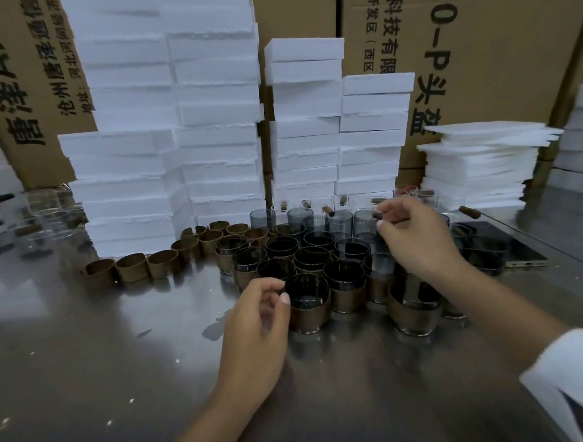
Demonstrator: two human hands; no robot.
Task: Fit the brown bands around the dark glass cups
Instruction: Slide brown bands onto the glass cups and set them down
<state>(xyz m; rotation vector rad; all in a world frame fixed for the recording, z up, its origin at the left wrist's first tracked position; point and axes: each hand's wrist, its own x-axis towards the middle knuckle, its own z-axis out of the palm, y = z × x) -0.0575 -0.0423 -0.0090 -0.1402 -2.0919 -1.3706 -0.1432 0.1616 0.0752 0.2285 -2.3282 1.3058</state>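
Note:
Several dark glass cups wearing brown bands (309, 307) stand clustered mid-table. Behind them is a row of bare dark cups (262, 218). Loose brown bands (131, 266) lie in a curved line to the left. My left hand (254, 322) hovers just left of the nearest banded cup, fingers loosely curled and holding nothing. My right hand (414, 235) reaches over the cluster, its thumb and forefinger at the rim of a bare cup (363, 222). Motion blur hides whether they pinch it.
The steel table (89, 363) carries tall stacks of white foam blocks (131, 181) at the back and foam sheets (475, 166) at the right. Clear handled glasses (39, 215) stand far left. Cardboard boxes (476, 45) form the back wall. A dark flat panel (518, 251) lies right.

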